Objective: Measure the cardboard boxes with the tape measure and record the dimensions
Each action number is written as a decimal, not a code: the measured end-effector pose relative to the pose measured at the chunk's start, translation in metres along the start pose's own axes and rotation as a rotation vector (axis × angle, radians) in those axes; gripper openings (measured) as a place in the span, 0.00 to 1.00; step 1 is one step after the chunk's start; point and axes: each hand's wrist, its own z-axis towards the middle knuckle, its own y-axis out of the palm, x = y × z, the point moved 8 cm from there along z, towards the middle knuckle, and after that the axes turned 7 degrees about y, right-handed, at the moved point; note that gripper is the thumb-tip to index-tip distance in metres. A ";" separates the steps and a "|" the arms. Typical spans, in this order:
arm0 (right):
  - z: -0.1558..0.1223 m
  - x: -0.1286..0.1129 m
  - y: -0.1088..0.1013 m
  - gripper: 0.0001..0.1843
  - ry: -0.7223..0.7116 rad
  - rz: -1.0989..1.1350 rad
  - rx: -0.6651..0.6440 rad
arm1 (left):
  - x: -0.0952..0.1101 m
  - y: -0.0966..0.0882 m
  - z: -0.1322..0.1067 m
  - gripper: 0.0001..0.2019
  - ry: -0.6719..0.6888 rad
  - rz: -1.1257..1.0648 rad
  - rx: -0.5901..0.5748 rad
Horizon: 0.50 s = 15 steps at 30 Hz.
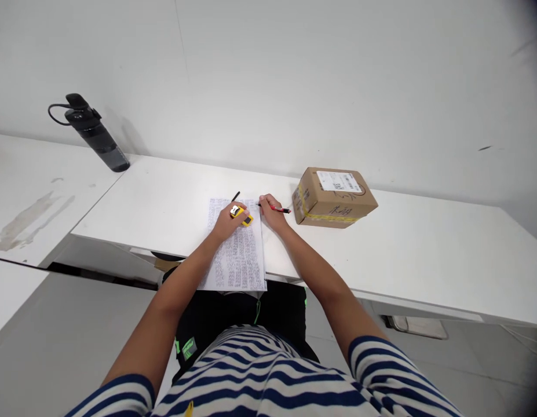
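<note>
**Q:** What does each hand hold, as seen from beside the seated person?

**A:** The left hand (227, 222) rests on the far part of a handwritten sheet (240, 260). Its fingers are curled closed around a small yellow device (242, 215), whose tip lies on the paper. The right hand (270, 209) sits just right of the sheet's far right corner. It is closed in a writing grip on a red pen (280, 209), which points right, towards the box.

**Q:** Where does the sheet lie?

**A:** It lies on the white table (424, 249), directly in front of the person. Its near edge hangs slightly over the table's near edge, and dense lines of script cover it from top to bottom.

**Q:** What else stands about?

**A:** A thin black stick (236, 196), perhaps a second pen, lies just beyond the sheet's far edge, near the left hand. A taped cardboard box (333, 197) with a printed label on top stands to the right of the right hand, close by but apart. A dark drinking bottle (97, 134) stands upright well to the far left, against the wall, on the adjoining surface.
</note>
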 end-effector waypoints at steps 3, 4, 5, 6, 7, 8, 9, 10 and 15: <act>-0.002 0.006 0.005 0.23 0.025 -0.035 -0.064 | -0.001 0.004 0.001 0.15 0.015 -0.003 -0.068; -0.001 0.007 0.004 0.24 0.031 -0.038 -0.049 | -0.002 0.005 0.001 0.15 0.017 -0.004 -0.080; 0.000 0.008 0.002 0.24 0.031 -0.039 -0.027 | -0.003 0.006 0.002 0.15 0.018 -0.001 -0.089; 0.002 0.008 0.001 0.24 0.028 -0.035 -0.004 | -0.004 0.007 0.003 0.15 0.019 0.008 -0.094; 0.002 0.008 0.000 0.24 0.020 -0.026 0.011 | -0.005 0.008 0.003 0.15 0.022 0.023 -0.097; 0.003 0.008 0.000 0.24 0.010 -0.018 0.013 | -0.006 0.009 0.004 0.15 0.025 0.041 -0.099; 0.003 0.008 0.002 0.23 0.004 -0.012 0.006 | -0.006 0.010 0.004 0.15 0.029 0.059 -0.101; 0.003 0.009 0.003 0.23 0.003 -0.009 -0.004 | -0.007 0.010 0.005 0.14 0.033 0.073 -0.102; 0.001 0.008 0.008 0.21 0.005 -0.044 -0.026 | -0.010 0.011 0.003 0.14 0.018 0.100 -0.100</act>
